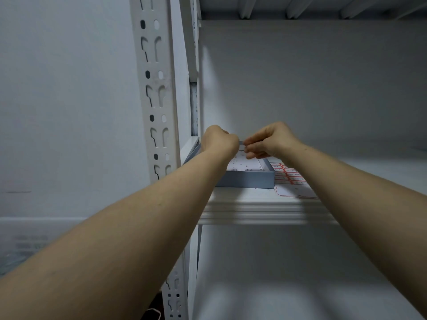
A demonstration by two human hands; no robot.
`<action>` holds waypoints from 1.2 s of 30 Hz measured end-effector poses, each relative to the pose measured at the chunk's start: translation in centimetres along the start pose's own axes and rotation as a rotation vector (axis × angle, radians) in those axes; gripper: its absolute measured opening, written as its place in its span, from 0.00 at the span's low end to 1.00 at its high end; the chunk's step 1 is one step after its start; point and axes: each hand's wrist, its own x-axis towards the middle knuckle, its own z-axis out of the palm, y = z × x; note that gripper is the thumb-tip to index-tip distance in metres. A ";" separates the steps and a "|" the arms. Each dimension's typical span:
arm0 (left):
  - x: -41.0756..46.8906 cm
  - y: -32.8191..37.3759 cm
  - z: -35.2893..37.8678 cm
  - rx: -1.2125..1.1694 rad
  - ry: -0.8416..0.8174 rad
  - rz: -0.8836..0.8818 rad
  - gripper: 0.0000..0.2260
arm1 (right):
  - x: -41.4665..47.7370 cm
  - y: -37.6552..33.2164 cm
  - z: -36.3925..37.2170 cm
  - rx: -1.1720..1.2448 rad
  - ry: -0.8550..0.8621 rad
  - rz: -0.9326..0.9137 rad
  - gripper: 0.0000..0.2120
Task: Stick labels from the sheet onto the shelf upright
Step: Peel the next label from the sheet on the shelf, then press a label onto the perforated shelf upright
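A white slotted shelf upright (157, 93) rises at the left of a white metal shelf (261, 211). On the shelf sits a shallow blue-grey box (249, 180) holding a white sheet with small marks (245, 163). A label sheet with red-bordered labels (291, 179) lies right of the box, partly under my right forearm. My left hand (219, 140) and my right hand (270, 142) meet above the box, fingertips pinched together on something small and pale, a label or the sheet's edge. Which one it is stays unclear.
A pale wall fills the left side. The upper shelf's underside (312, 8) hangs overhead. A lower shelf surface (288, 285) spreads below. A blurred translucent bin (27, 245) stands at the lower left, and a thin cord (154, 312) shows near the upright's foot.
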 end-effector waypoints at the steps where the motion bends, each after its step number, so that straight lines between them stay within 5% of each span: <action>1: -0.1 0.1 0.0 -0.013 -0.008 0.006 0.13 | 0.0 0.0 0.0 -0.017 0.019 0.000 0.06; 10: -1.3 -0.2 -0.2 0.027 -0.019 0.171 0.18 | -1.0 0.2 0.7 -0.205 0.092 -0.076 0.14; 14: -3.7 -2.1 -2.0 0.161 0.130 0.545 0.17 | -2.2 0.2 1.4 -0.282 0.134 -0.163 0.17; 18: -5.5 -4.6 -4.8 0.174 0.367 0.871 0.20 | -4.5 -1.4 3.4 -0.080 0.164 -0.280 0.17; 21: -5.7 -6.6 -7.1 0.065 0.453 0.642 0.23 | -6.0 -2.3 6.1 0.089 0.076 -0.247 0.17; 26: -5.2 -9.2 -10.7 -0.090 0.346 0.212 0.24 | -7.9 -2.9 9.9 0.109 -0.104 -0.216 0.18; 33: -5.1 -10.6 -12.8 -0.253 0.013 0.025 0.26 | -8.1 -4.1 11.9 0.182 -0.168 -0.237 0.11; 36: -5.1 -10.5 -12.6 -0.248 -0.089 0.093 0.17 | -7.6 -4.2 12.0 0.184 -0.173 -0.203 0.11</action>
